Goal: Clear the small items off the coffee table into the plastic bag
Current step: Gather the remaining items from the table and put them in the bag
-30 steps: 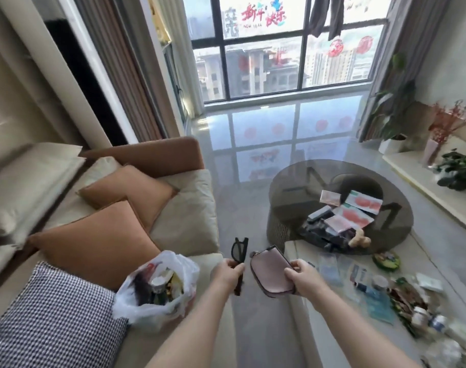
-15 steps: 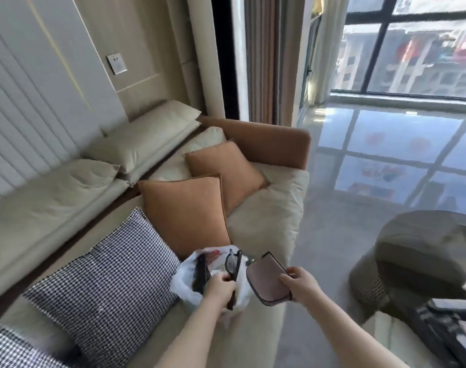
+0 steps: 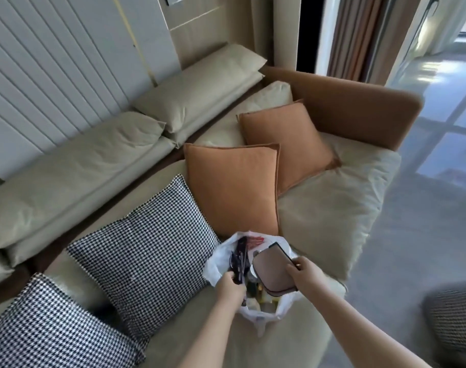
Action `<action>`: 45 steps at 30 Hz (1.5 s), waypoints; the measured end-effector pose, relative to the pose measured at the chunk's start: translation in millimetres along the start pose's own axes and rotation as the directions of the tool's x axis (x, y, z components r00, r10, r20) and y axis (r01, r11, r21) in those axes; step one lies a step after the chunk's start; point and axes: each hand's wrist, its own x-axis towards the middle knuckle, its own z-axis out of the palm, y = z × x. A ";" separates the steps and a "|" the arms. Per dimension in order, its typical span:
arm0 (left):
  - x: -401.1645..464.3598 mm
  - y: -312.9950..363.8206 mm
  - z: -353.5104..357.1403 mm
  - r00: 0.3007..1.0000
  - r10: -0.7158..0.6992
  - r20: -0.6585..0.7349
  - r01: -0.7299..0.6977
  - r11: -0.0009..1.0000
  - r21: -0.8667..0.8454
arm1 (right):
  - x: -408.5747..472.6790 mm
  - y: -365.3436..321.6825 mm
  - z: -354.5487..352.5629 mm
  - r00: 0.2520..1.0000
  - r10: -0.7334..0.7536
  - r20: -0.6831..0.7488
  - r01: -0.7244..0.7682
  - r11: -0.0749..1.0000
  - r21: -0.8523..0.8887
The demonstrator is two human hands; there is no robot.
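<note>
Hovering glasses [image 3: 238, 264], pouch [image 3: 273, 272] over bag rim [image 3: 216, 258]

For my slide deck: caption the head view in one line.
Left hand holds dark glasses and right hand a pink pouch over the plastic bag on the sofa.

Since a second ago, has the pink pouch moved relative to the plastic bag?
Yes. The pink pouch, held by the right hand, moved from beside the plastic bag to over its mouth.
</note>
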 end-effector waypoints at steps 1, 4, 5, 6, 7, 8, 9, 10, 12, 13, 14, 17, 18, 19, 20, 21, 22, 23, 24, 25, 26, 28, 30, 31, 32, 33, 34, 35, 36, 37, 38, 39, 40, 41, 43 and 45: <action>12.9 -1.9 2.0 1.000 -0.013 0.002 0.013 1.000 0.012 | 9.0 0.7 9.3 1.000 0.013 -0.005 -0.013 1.000 -0.008; 52.5 -12.0 11.2 0.999 -0.049 0.020 0.048 0.998 0.045 | 35.1 6.7 38.9 0.998 0.063 -0.018 -0.063 0.997 -0.039; 66.0 -15.9 14.7 0.999 -0.047 0.023 0.045 0.997 0.055 | 43.1 8.8 48.8 0.997 0.076 -0.019 -0.076 0.996 -0.048; 78.7 -20.3 17.6 0.999 -0.043 0.024 0.041 0.997 0.061 | 50.5 10.6 58.2 0.996 0.084 -0.017 -0.085 0.995 -0.051; 92.7 -24.6 20.3 0.999 -0.034 0.026 0.032 0.997 0.066 | 58.7 12.2 67.2 0.996 0.089 -0.019 -0.090 0.995 -0.040; 106.8 -29.1 23.2 0.999 -0.023 0.031 0.020 0.997 0.079 | 66.4 14.2 75.1 0.995 0.097 -0.027 -0.097 0.995 -0.026; 120.3 -33.9 26.5 0.999 -0.015 0.037 0.011 0.995 0.095 | 73.9 16.5 81.8 0.993 0.110 -0.045 -0.111 0.994 -0.023; 133.0 -38.5 29.5 0.999 -0.012 0.040 0.008 0.994 0.106 | 81.6 18.7 87.4 0.991 0.118 -0.069 -0.121 0.992 -0.039; 153.6 -46.5 33.3 0.999 -0.011 0.044 0.006 0.993 0.118 | 95.9 22.2 97.6 0.985 0.120 -0.120 -0.133 0.985 -0.105; 162.2 -50.8 35.3 0.999 -0.011 0.050 0.005 0.992 0.125 | 102.0 24.1 102.4 0.983 0.122 -0.137 -0.142 0.980 -0.142; 169.6 -55.1 37.1 0.998 -0.014 0.061 0.006 0.992 0.130 | 107.2 25.9 106.4 0.982 0.121 -0.143 -0.146 0.973 -0.178; 183.3 -63.1 39.7 0.994 -0.018 0.111 0.003 0.992 0.127 | 116.1 29.9 115.1 0.988 0.132 -0.083 -0.149 0.959 -0.241; 185.6 -63.6 39.4 0.994 -0.008 0.108 -0.007 0.991 0.136 | 116.7 30.6 116.3 0.990 0.130 -0.057 -0.140 0.958 -0.250; 187.9 -63.2 38.2 0.996 0.011 0.087 -0.024 0.988 0.155 | 117.6 31.4 116.7 0.992 0.118 -0.047 -0.126 0.958 -0.258; 190.2 -61.6 36.1 0.998 0.039 0.049 -0.048 0.982 0.185 | 118.6 32.1 116.0 0.993 0.108 -0.054 -0.119 0.956 -0.270; 193.2 -59.4 33.2 0.997 0.082 -0.010 -0.077 0.972 0.223 | 120.6 33.6 114.4 0.991 0.104 -0.083 -0.123 0.950 -0.287; 197.2 -56.5 29.4 0.987 0.140 -0.082 -0.112 0.952 0.285 | 123.0 35.4 111.6 0.987 0.097 -0.131 -0.133 0.941 -0.312; 202.1 -53.5 25.5 0.964 0.217 -0.151 -0.148 0.917 0.371 | 126.4 36.5 108.7 0.980 0.082 -0.179 -0.140 0.929 -0.342; 207.2 -50.9 22.1 0.934 0.300 -0.193 -0.181 0.864 0.469 | 130.4 37.3 105.8 0.974 0.064 -0.216 -0.141 0.921 -0.364; 212.5 -49.7 19.6 0.906 0.372 -0.204 -0.206 0.805 0.556 | 134.2 38.1 103.1 0.971 0.060 -0.232 -0.146 0.916 -0.373; 217.7 -50.1 18.4 0.889 0.415 -0.194 -0.215 0.752 0.624 | 137.9 39.7 101.8 0.971 0.072 -0.228 -0.156 0.913 -0.378; 225.9 -54.4 20.8 0.900 0.402 -0.169 -0.173 0.685 0.708 | 145.1 46.2 102.7 0.976 0.136 -0.170 -0.192 0.906 -0.376; 228.2 -59.5 23.6 0.936 0.298 -0.187 -0.076 0.690 0.720 | 149.9 53.3 105.0 0.976 0.199 -0.085 -0.215 0.926 -0.311; 227.5 -62.3 26.0 0.950 0.237 -0.203 -0.025 0.707 0.707 | 150.5 57.0 106.3 0.977 0.208 -0.056 -0.215 0.938 -0.272; 226.2 -64.7 28.8 0.960 0.183 -0.210 0.011 0.728 0.686 | 150.3 60.1 107.8 0.979 0.201 -0.045 -0.206 0.948 -0.244; 224.5 -66.4 30.7 0.966 0.142 -0.216 0.034 0.758 0.652 | 149.4 62.5 109.3 0.981 0.188 -0.045 -0.194 0.953 -0.232; 222.1 -66.7 31.4 0.969 0.112 -0.219 0.044 0.797 0.603 | 148.2 64.5 110.0 0.983 0.174 -0.051 -0.181 0.958 -0.221; 219.3 -65.7 31.3 0.971 0.094 -0.222 0.043 0.839 0.542 | 147.4 65.2 109.4 0.985 0.164 -0.060 -0.173 0.966 -0.192; 216.2 -63.8 30.9 0.971 0.086 -0.222 0.034 0.872 0.488 | 146.0 64.7 107.5 0.985 0.157 -0.066 -0.165 0.975 -0.146; 213.4 -61.7 30.4 0.973 0.088 -0.215 0.017 0.896 0.444 | 144.4 63.9 104.1 0.987 0.148 -0.067 -0.154 0.984 -0.094; 209.4 -58.2 28.5 0.973 0.100 -0.210 -0.002 0.907 0.421 | 142.8 62.0 99.3 0.988 0.138 -0.067 -0.141 0.989 -0.046; 205.2 -53.8 25.0 0.971 0.111 -0.210 -0.017 0.913 0.407 | 140.8 58.9 93.4 0.989 0.133 -0.066 -0.134 0.991 -0.007; 200.2 -48.1 20.6 0.968 0.117 -0.223 -0.022 0.922 0.387 | 138.4 55.1 86.9 0.989 0.131 -0.064 -0.129 0.991 0.021; 195.0 -42.5 15.5 0.961 0.119 -0.248 -0.022 0.932 0.363 | 136.2 51.0 80.3 0.989 0.132 -0.066 -0.130 0.991 0.042; 184.7 -33.7 3.3 0.948 0.115 -0.297 -0.014 0.947 0.322 | 130.0 44.2 67.1 0.985 0.144 -0.091 -0.138 0.988 0.071; 173.2 -27.6 -7.2 0.936 0.122 -0.329 -0.024 0.958 0.287 | 121.7 39.8 54.4 0.981 0.130 -0.144 -0.122 0.991 0.064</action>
